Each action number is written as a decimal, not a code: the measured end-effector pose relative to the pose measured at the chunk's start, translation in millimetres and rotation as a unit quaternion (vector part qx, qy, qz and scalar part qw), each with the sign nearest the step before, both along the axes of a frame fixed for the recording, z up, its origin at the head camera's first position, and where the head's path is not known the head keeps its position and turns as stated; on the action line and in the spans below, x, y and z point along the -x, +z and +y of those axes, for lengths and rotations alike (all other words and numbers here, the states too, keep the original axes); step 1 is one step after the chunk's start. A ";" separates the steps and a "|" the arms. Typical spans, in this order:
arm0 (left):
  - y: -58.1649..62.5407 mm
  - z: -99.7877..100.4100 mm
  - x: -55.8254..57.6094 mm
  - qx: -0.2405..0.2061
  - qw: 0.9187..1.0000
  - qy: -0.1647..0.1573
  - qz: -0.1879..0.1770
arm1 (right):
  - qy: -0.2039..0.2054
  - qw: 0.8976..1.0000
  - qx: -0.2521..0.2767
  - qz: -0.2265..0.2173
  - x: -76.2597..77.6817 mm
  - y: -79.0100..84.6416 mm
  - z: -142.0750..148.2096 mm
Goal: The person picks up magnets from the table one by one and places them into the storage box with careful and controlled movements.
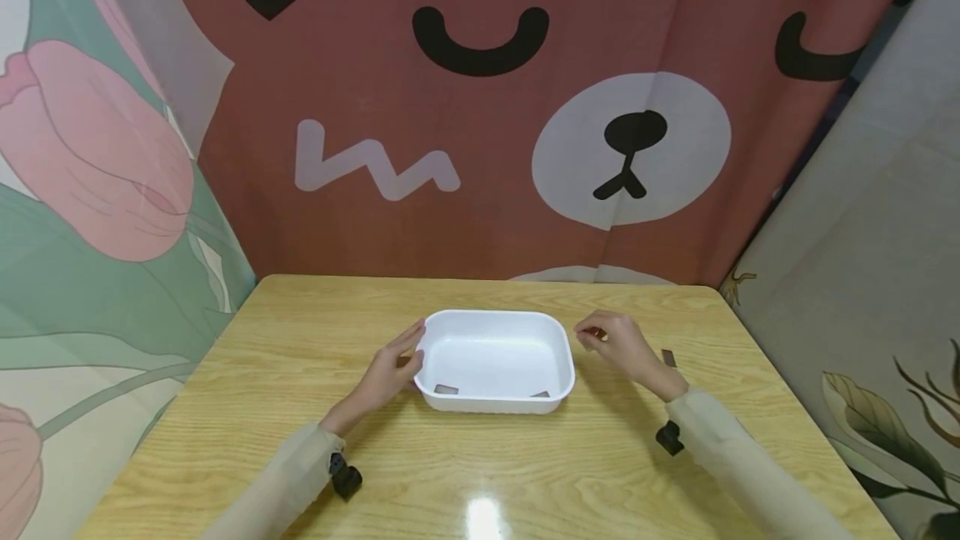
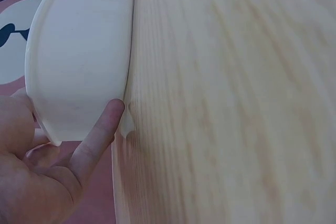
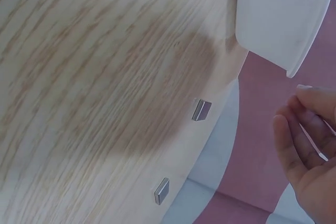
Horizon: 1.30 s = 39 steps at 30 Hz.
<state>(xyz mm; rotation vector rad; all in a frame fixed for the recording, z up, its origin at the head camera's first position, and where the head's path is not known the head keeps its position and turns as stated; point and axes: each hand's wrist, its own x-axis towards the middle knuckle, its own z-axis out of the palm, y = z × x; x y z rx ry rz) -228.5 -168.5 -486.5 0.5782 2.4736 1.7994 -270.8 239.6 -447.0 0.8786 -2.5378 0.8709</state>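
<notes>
A white rectangular tray [image 1: 495, 405] stands on the wooden table with two small grey metal blocks [image 1: 446, 389] inside, along its near side. At its left end, my left hand [image 1: 392, 369] touches the wall with outstretched fingers; one fingertip [image 2: 114, 109] lies low, close to the tabletop, in the left wrist view. Just outside the right rim hovers my right hand [image 1: 618, 346], fingers bent and thumb tip near the fingertips. A pale sliver shows between those fingers in the right wrist view; I cannot tell whether it is a held piece.
Two more small silver blocks [image 3: 201, 110] lie apart on the table right of the tray; one block [image 1: 669, 358] shows beside my right wrist in the head view. Behind the table's far edge hangs a curtain [image 1: 360, 232] with a bear print. Patterned cloths hang at both sides.
</notes>
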 end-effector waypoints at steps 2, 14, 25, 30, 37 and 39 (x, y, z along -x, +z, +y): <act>-0.7 -0.2 0.3 -0.001 1.000 -0.001 0.002 | -0.009 1.000 -0.007 0.006 0.7 -0.4 0.9; -1.2 -1.5 -0.3 0.002 1.000 0.000 0.003 | -0.071 0.995 -0.065 0.001 6.0 -6.7 4.0; -2.3 -1.0 0.1 -0.006 1.000 -0.008 0.016 | -0.082 0.992 -0.088 -0.047 10.8 -7.3 5.5; -1.5 -1.0 -0.2 -0.003 1.000 -0.002 0.011 | -0.090 0.988 -0.096 -0.080 13.0 -7.5 5.0; 3.1 0.9 -2.7 0.000 1.000 -0.004 0.004 | -0.103 0.984 -0.106 -0.100 16.2 -11.9 5.4; 2.5 1.0 -2.6 0.000 1.000 -0.005 0.009 | -0.112 0.982 -0.109 -0.110 16.9 -13.3 5.0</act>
